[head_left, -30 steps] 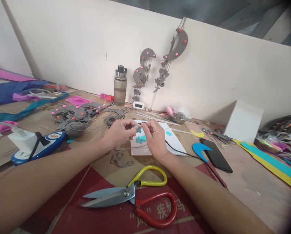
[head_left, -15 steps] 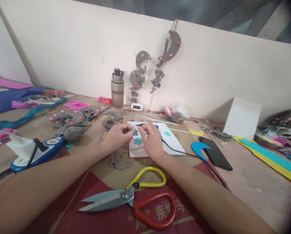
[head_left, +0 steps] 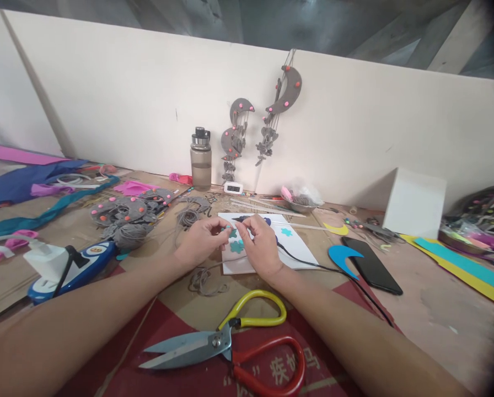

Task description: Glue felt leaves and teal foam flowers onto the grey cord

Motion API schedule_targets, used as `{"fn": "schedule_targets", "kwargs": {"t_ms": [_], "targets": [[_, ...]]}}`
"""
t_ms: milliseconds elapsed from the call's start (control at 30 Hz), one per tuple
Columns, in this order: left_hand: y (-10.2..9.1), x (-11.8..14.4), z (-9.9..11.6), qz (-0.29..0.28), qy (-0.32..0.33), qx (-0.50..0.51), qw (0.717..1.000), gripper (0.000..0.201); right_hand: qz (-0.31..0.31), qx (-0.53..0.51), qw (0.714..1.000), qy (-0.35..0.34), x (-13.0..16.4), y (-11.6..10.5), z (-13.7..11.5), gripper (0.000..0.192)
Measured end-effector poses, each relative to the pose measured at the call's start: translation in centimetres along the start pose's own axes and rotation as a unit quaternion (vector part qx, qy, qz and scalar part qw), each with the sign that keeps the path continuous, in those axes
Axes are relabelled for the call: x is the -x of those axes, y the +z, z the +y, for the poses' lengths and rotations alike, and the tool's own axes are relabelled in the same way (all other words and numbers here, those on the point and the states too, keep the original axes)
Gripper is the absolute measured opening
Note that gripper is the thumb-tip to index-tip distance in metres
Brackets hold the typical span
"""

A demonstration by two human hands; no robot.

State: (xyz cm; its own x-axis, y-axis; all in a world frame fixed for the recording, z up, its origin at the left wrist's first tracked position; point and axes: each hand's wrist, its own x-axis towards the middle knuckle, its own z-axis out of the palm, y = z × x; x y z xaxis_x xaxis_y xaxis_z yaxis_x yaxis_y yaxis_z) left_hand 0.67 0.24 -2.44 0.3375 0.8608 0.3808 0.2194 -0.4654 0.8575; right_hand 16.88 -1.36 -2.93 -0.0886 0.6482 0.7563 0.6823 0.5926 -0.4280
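Observation:
My left hand [head_left: 203, 241] is closed in a pinch over the left part of a white board [head_left: 300, 253]. A speck of teal shows at its fingertips, too small to name. Close beside it, my right hand [head_left: 260, 248] also pinches, and whatever it may hold is hidden. Teal flower cutouts [head_left: 236, 246] lie on the board below the fingers, and another flower [head_left: 286, 232] lies to the right. Behind my right hand rests what looks like a glue gun [head_left: 267, 221], dark blue with a black nozzle and a black cord. Grey yarn [head_left: 205, 281] lies loose by the board's left edge.
Large scissors [head_left: 216, 342] with yellow and red handles lie open in front. At right are a blue crescent [head_left: 344, 259] and a black phone [head_left: 371, 264]. A power strip [head_left: 71, 273] and grey yarn pieces [head_left: 127, 218] sit left. A bottle [head_left: 201, 165] stands by the wall.
The view has tilted slightly, so the scene sits a little lower in the picture. Both hands remain pinched over the board, their fingertips a little further apart.

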Motion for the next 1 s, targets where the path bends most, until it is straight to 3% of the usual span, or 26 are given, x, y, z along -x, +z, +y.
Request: {"fn": "schedule_targets", "kwargs": {"t_ms": [1000], "targets": [[0.08, -0.03, -0.17, 0.003, 0.006, -0.002, 1.000, 0.019, -0.001, 0.004, 1.000, 0.008, 0.11, -0.04, -0.01, 0.023]]}}
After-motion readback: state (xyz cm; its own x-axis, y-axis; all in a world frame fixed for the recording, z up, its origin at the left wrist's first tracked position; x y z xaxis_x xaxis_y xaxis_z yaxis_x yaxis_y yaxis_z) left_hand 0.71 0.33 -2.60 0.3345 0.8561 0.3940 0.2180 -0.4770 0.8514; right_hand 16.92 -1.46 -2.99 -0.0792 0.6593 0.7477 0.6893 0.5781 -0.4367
